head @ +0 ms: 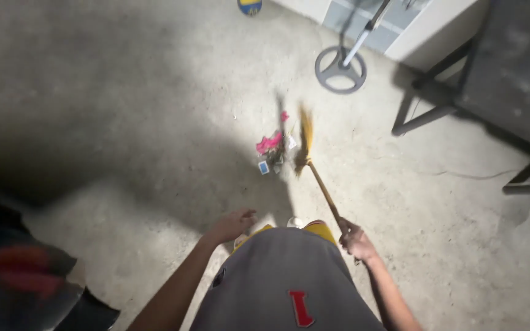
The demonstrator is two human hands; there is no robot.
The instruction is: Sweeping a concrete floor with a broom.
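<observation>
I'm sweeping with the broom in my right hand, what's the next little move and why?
Probably a short stroke drawing the broom leftward through the litter pile. The right hand grips the handle, the bristles sit just right of the pink and blue scraps, and the scraps lie loosely bunched on the concrete floor.

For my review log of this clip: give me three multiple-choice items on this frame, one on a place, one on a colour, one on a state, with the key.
1. Where does the litter pile lie relative to the broom head?
A. Just left of it
B. Far right of it
C. Behind the person

2. What colour is the largest scrap in the pile?
A. Green
B. Pink
C. Black

3. What is the left hand doing?
A. Gripping the broom
B. Holding a dustpan
C. Hanging free, holding nothing

Key: 1 A, the pile sits on the floor beside the bristles; 2 B, the pink scrap stands out; 3 C, only the right hand has a grip on the broom handle.
</observation>
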